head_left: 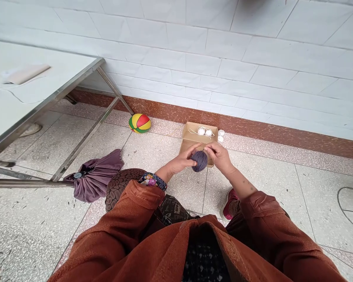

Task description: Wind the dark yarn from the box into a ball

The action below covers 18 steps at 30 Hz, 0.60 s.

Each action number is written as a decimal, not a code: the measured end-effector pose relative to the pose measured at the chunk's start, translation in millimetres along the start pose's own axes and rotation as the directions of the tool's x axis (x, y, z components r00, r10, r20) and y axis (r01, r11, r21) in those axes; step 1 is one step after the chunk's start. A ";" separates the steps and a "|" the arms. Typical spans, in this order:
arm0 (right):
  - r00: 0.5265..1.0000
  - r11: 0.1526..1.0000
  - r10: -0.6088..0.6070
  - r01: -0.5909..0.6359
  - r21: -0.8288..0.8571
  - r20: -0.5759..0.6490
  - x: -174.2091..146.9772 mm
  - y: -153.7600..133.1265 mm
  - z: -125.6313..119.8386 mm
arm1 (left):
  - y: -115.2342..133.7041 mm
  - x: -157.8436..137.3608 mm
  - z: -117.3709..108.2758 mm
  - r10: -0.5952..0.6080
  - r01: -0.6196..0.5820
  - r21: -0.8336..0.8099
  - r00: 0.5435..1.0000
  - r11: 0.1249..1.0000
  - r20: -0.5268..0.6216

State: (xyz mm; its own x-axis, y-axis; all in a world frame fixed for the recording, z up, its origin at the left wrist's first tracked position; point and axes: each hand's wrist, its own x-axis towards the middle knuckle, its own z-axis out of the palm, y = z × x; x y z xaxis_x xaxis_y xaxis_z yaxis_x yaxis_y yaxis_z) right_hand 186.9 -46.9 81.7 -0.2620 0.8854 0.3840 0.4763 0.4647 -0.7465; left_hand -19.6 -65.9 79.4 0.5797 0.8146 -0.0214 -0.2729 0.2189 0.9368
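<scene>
Nearest: rust-brown coat sleeves (129, 219) and lap of the seated person, filling the lower frame; one red shoe (228, 203) below and just right of the hands.

Grip: a ball of purple yarn (199, 160), held between both hands above the floor. Left hand (184, 159) cups the ball's left side, fingers curled over its top. Right hand (219, 156) closes on the right side, fingertips pinched at the upper edge of the ball; whether a loose strand runs from them cannot be told. Both hands touch the ball and stand equally near it; the ball is round, so it has no long axis to speak of.

Just behind the grip: an open cardboard box (191, 138) on the floor, partly hidden by the hands, with small white balls of thread (201, 131) at its far end and another white ball (220, 136) outside its right wall.

Left of the grip: a purple cloth bundle (97, 176), a brown patterned cushion (120, 186).

Farther left: a striped toy ball (139, 123) against the skirting; a metal-framed table (47, 98) bearing a pale folded item.

Beyond: white tiled wall.
</scene>
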 end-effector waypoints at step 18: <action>0.919 0.976 0.030 -0.111 0.186 0.392 -19.3 -19.6 14.9 | -12.1 12.8 -18.3 0.206 -0.016 0.354 0.837 0.935 -0.507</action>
State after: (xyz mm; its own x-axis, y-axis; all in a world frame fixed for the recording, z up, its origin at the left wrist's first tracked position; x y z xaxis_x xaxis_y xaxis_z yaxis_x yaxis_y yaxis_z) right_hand 170.1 -73.3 80.8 -0.5559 0.8229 0.1175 0.3379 0.3529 -0.8725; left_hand -22.9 -48.3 61.4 0.0398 0.9992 -0.0019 0.0076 0.0016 1.0000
